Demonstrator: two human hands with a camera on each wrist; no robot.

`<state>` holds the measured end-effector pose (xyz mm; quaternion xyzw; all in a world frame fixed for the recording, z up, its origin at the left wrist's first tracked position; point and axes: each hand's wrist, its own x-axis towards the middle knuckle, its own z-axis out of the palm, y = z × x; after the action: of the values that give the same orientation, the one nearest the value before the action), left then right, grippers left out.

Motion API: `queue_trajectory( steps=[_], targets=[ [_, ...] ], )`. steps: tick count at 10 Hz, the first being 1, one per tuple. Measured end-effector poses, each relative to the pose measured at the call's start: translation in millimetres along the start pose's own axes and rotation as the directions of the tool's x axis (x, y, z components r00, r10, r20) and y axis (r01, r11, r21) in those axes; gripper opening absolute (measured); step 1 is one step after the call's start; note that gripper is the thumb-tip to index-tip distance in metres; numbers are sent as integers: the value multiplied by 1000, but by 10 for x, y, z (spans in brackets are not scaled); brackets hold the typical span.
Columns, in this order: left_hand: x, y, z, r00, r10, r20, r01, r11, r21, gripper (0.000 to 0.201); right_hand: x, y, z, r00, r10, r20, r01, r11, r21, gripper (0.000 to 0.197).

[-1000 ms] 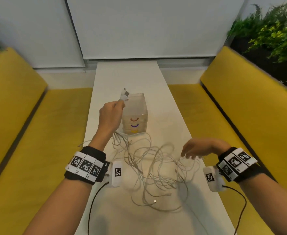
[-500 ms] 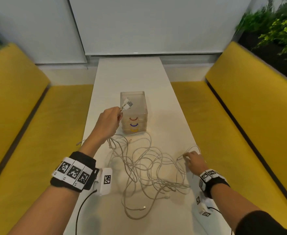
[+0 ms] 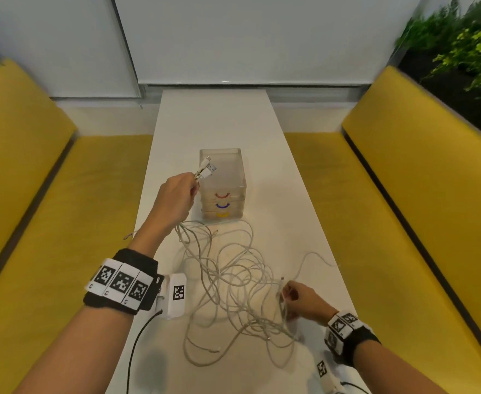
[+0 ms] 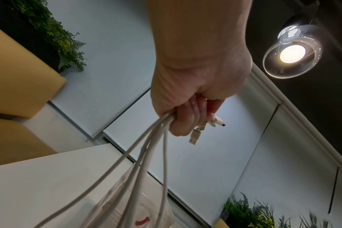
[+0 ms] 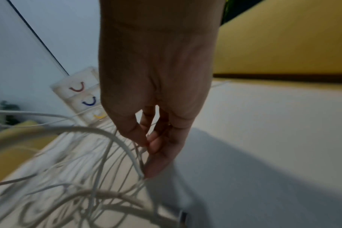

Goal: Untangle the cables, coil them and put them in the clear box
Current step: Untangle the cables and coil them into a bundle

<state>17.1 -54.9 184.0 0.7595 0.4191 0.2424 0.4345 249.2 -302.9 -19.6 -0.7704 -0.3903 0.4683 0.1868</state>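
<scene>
A tangle of white cables [image 3: 233,282] sprawls over the near half of the white table [image 3: 213,120]. My left hand [image 3: 176,200] is raised beside the clear box [image 3: 223,183] and grips a bunch of cable ends, their plugs [image 3: 207,169] sticking out above the fist. The left wrist view shows the same left hand [image 4: 187,117] closed round several strands, with a USB plug [image 4: 194,136] hanging below the fingers. At the tangle's right edge my right hand [image 3: 293,298] pinches cable strands, thumb against fingers [image 5: 154,143] in the right wrist view.
The clear box is a stack of small drawers with red, blue and yellow handles [image 3: 223,205]. Yellow benches [image 3: 63,223] run along both sides of the narrow table. Plants [image 3: 461,46] stand at the back right. A black wire [image 3: 137,345] hangs from my left wrist.
My right hand has dropped from above the tangle to its right edge, taken hold of strands and drawn them nearer. My left hand has lowered slightly, still holding the plug ends.
</scene>
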Motion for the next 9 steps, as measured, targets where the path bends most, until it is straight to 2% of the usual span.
queue_trajectory(
  steps=[1, 2, 3, 4, 5, 6, 7, 8, 9],
  targets=[
    [-11, 41, 35, 1000, -2, 1, 2, 1000, 9, 22, -44, -154, 151, 996, -43, 79, 45, 999, -25, 13],
    [-21, 72, 56, 1000, -13, 6, 13, 1000, 9, 22, 37, -185, 19, 990, -85, -110, 60, 975, -212, 28],
    [-51, 90, 76, 1000, -19, 14, 19, 1000, 18, 22, 87, -108, -334, 868, -154, -472, -49, 920, -389, 15],
    [-51, 100, 109, 998, -67, -15, 67, 997, -48, 31, 490, 410, -653, 874, -77, -480, -265, 752, -603, 42],
    [-64, 126, 134, 997, -79, -1, 79, 992, -103, 31, 456, 525, -739, 884, 55, -464, -337, 764, -551, 31],
    [-117, 162, 154, 997, -39, 63, 49, 986, -158, 24, 352, 450, -723, 853, 81, -516, -380, 774, -507, 19],
    [-160, 190, 220, 989, -15, 147, 39, 986, -162, 17, 355, 358, -697, 852, 21, -524, -278, 866, -417, 13],
    [-148, 182, 337, 976, 0, 218, 47, 976, -211, 16, 357, 33, -696, 821, -126, -556, -35, 962, -270, 6],
    [-126, 173, 451, 960, 9, 279, 63, 966, -249, 12, 232, -498, -670, 733, -302, -610, 197, 952, -236, 18]
  ],
)
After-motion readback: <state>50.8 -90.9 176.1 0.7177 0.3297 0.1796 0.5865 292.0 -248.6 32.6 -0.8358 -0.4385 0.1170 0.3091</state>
